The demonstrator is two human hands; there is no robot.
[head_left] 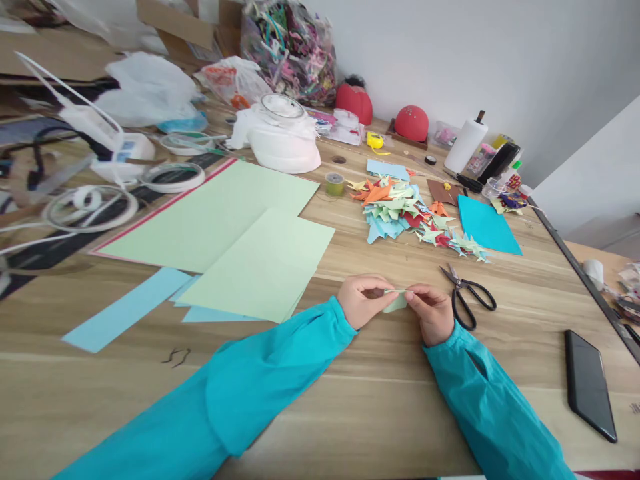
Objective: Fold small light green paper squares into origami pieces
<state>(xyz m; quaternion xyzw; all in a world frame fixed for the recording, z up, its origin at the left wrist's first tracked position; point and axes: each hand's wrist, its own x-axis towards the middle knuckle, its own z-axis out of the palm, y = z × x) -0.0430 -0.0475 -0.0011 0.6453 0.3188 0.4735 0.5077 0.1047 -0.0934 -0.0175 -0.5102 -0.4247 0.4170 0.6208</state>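
Between my two hands is a small piece of pale green paper [397, 303], folded along its upper edge. My left hand [364, 300] pinches its left end between thumb and fingers. At the other end, my right hand [431, 310] pinches it the same way. Black-handled scissors [465, 293] lie just right of my right hand, blades pointing away. Beyond my hands is a heap of folded paper cranes [395, 207] in green, blue, orange, red and yellow. Large pale green sheets [265, 267] lie to the left, partly over light blue paper.
A blue paper strip [127, 310] lies at left, and a turquoise sheet [487, 223] at right. A phone [591, 385] rests near the right edge. Behind stand a thread spool [335, 184], a white bundle [283, 140], a yellow tape measure [375, 140] and a white roll [465, 147].
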